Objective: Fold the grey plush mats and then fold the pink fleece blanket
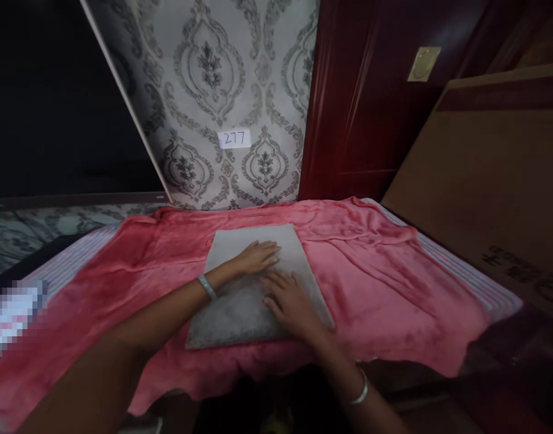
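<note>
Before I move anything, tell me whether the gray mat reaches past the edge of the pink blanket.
No, the pink blanket shows on every side of the gray mat.

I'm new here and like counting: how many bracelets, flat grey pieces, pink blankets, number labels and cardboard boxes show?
Bracelets, one on each arm: 2
Flat grey piece: 1
Pink blanket: 1
Number label, reading 277: 1
Cardboard box: 1
Total: 6

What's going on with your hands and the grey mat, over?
Left hand open, palm down on mat. Right hand open, palm down, nearer the body. Mat spread over pink blanket. Only hands covering it.
</note>
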The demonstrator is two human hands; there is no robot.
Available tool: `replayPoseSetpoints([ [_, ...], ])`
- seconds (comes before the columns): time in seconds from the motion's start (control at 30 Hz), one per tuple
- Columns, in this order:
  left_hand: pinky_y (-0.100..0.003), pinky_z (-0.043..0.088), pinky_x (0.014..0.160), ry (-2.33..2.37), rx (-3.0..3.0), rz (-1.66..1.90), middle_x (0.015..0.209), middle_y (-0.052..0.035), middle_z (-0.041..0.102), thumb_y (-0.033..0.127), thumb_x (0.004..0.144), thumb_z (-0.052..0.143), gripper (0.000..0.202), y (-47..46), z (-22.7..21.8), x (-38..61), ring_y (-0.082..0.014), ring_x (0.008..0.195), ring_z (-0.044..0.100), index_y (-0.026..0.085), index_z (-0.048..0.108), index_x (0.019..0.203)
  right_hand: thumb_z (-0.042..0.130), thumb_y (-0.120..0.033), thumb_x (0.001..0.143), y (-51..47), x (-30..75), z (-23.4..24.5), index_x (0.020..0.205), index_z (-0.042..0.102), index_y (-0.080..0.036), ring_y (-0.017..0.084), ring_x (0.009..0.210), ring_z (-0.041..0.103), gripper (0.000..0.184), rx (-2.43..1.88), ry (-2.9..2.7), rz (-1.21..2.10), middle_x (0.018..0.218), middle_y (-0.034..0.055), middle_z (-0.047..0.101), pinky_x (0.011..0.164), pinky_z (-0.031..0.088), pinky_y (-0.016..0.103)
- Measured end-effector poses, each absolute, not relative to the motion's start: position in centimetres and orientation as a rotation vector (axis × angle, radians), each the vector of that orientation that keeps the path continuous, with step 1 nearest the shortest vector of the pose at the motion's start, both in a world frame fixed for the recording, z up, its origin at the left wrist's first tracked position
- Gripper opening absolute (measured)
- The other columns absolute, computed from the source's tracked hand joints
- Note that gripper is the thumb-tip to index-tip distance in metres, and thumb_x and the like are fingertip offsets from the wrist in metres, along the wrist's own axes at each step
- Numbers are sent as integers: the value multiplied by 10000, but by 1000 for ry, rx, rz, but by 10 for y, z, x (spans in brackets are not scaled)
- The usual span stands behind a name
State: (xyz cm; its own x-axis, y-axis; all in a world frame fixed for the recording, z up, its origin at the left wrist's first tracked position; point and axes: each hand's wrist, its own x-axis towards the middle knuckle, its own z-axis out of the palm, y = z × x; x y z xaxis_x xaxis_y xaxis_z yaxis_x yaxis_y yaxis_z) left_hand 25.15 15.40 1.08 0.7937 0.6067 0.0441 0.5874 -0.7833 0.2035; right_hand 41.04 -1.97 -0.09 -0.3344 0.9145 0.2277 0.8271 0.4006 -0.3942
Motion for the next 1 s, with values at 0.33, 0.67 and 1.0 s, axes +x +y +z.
replayPoseSetpoints([
  [0.33, -529, 135, 1257, 1317, 2672, 109, 1689, -27, 255, 596, 1010, 263, 641, 218, -1, 200, -277, 1569, 173, 331, 331, 1590, 443, -480, 1038, -16, 394, -31, 1578, 355, -379, 274, 1559, 169, 557, -1467, -2355, 320, 1685, -1, 251, 1247, 106, 599],
  [0.67, -462, 289, 1206, 1502, 2658, 376, 1510, -111, 550, 409, 1005, 322, 551, 240, 3, 194, -263, 1396, 483, 191, 550, 1457, 443, -483, 1038, -16, 393, -25, 1574, 362, -382, 263, 1561, 160, 551, -1485, -2362, 322, 1683, -14, 256, 1250, 115, 584],
  [1.0, -481, 308, 1202, 1430, 2685, 434, 1485, -87, 578, 405, 1011, 344, 509, 186, 25, 167, -272, 1405, 479, 230, 589, 1421, 470, -429, 1036, -17, 392, -9, 1557, 418, -314, 311, 1545, 218, 536, -1550, -2395, 342, 1665, 57, 297, 1226, 165, 620],
])
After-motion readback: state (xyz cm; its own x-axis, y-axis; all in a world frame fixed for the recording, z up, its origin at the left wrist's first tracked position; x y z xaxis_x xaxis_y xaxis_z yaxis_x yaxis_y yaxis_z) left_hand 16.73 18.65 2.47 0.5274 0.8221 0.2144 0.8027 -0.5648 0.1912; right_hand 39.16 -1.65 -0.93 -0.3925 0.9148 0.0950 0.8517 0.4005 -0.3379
